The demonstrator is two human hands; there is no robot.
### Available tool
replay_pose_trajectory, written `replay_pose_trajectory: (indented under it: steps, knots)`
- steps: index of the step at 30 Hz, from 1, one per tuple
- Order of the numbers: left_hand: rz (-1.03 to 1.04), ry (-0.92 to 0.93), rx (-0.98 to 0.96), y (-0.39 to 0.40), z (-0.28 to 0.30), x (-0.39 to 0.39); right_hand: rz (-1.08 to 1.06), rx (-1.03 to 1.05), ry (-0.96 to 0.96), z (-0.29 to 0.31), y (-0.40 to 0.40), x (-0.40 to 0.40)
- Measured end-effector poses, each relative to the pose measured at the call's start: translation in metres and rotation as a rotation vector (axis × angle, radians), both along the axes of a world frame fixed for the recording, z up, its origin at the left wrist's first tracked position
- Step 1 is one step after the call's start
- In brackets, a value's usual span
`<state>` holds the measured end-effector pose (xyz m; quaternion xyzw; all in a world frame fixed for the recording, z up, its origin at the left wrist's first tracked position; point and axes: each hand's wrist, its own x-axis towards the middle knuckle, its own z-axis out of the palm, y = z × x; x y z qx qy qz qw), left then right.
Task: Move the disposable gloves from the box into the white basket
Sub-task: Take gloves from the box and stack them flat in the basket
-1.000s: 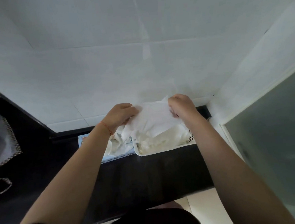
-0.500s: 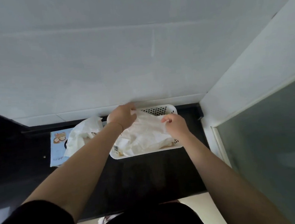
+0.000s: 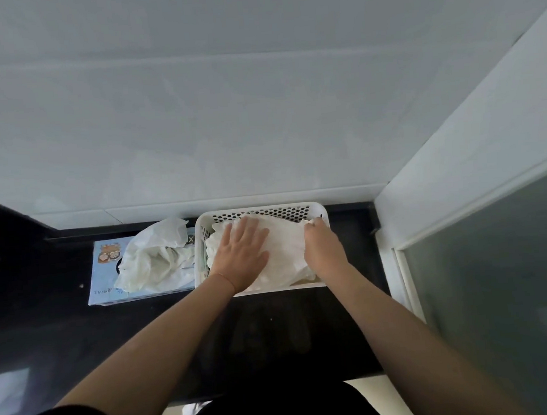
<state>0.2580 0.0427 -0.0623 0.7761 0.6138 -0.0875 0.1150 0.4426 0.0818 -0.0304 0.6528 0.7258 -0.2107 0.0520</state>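
Two hands tuck thin white plastic gloves (image 3: 285,252) into the white holey basket (image 3: 259,212).
The left hand (image 3: 241,254) presses flat, fingers apart. The right hand (image 3: 322,246) pinches the gloves' edge. More gloves (image 3: 155,259) poke from the blue box (image 3: 106,279).

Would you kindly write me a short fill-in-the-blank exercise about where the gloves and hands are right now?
1. The left hand presses flat on the gloves inside the white ____.
2. More gloves spill from the blue box, which sits to the ____ of the basket.
3. The right hand pinches the gloves near the basket's far ____ corner.

Missing words: basket; left; right
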Motion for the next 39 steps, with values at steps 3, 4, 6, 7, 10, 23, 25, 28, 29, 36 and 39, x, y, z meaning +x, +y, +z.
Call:
replay_pose_trajectory:
  steps: [3, 4, 6, 7, 10, 23, 25, 28, 29, 36, 39]
  knots:
    - [0.042, 0.003, -0.006, -0.001, -0.005, -0.016, 0.079, 0.024, -0.071, -0.004, -0.002, -0.003]
    - [0.048, 0.003, -0.021, -0.002, -0.008, -0.02, 0.104, 0.044, -0.09, -0.007, -0.003, -0.003]
    - [0.068, 0.002, -0.073, -0.005, -0.014, -0.025, 0.151, 0.078, -0.123, -0.013, -0.006, -0.003]
    - [0.073, 0.006, -0.094, -0.005, -0.016, -0.026, 0.175, 0.089, -0.141, -0.015, -0.007, -0.003]
    - [0.064, 0.007, -0.114, -0.004, -0.017, -0.026, 0.195, 0.111, -0.19, -0.018, -0.01, -0.006]
    - [0.322, -0.336, 0.483, -0.008, 0.027, -0.094, 0.133, 0.201, 0.045, 0.031, -0.017, -0.102]
    - [0.422, -0.274, 0.424, -0.012, 0.031, -0.123, 0.157, 0.179, 0.067, 0.032, -0.023, -0.124]
    - [0.507, -0.182, 0.204, -0.018, 0.037, -0.16, 0.161, 0.158, 0.089, 0.033, -0.032, -0.153]
    - [0.524, -0.183, 0.142, -0.018, 0.038, -0.169, 0.156, 0.151, 0.09, 0.033, -0.034, -0.161]
    - [0.726, -0.542, 0.112, -0.021, 0.049, -0.216, 0.083, 0.121, 0.188, 0.044, -0.041, -0.203]
    - [0.861, -0.78, 0.11, -0.016, 0.068, -0.228, 0.034, 0.123, 0.293, 0.055, -0.039, -0.216]
